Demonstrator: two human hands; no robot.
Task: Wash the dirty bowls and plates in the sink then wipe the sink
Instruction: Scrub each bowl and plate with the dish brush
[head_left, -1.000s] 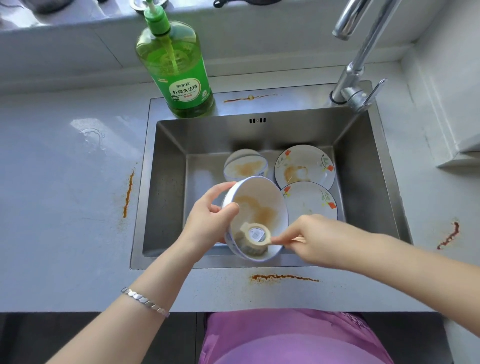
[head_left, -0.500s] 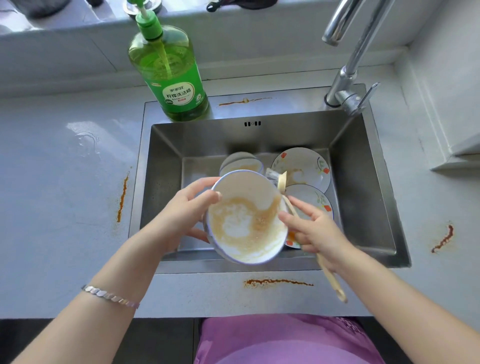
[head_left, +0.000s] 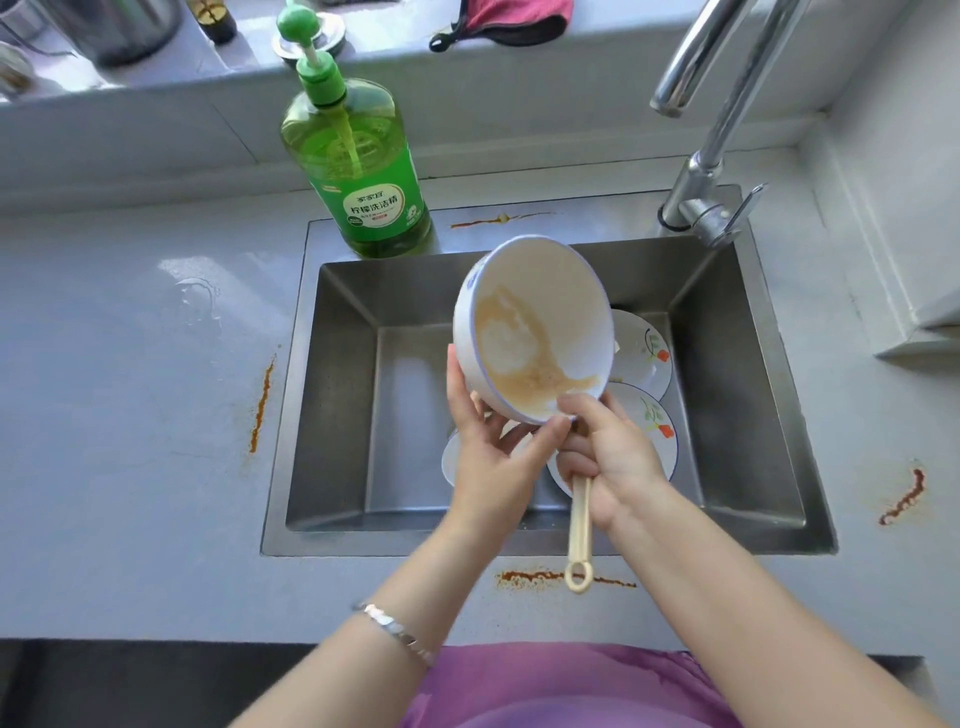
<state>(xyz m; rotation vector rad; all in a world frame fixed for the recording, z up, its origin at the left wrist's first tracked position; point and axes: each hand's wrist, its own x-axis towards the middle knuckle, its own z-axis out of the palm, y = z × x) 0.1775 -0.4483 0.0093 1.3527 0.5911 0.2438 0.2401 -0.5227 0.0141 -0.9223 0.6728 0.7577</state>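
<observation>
A white bowl (head_left: 540, 322) with a blue rim and brown smears inside is lifted and tilted over the steel sink (head_left: 332, 395). My left hand (head_left: 488, 447) grips its lower edge from below. My right hand (head_left: 608, 457) is curled round the cream handle of a dish brush (head_left: 579, 535), and its thumb touches the bowl's rim; the brush head is hidden behind the bowl and hands. Two flowered plates (head_left: 644, 353) (head_left: 654, 421) lie in the sink on the right. Another white dish (head_left: 451, 460) peeks out under my left hand.
A green dish-soap pump bottle (head_left: 358, 171) stands on the sink's back left ledge. The faucet (head_left: 711, 156) rises at the back right. Brown sauce streaks mark the counter: left (head_left: 262, 405), front (head_left: 535, 577), right (head_left: 904, 499) and behind the sink. A red cloth (head_left: 509, 21) lies on the windowsill.
The bowl has been raised and tipped farther back. My right hand pulled the brush out of the bowl and now holds it handle-down at the bowl's lower rim.
</observation>
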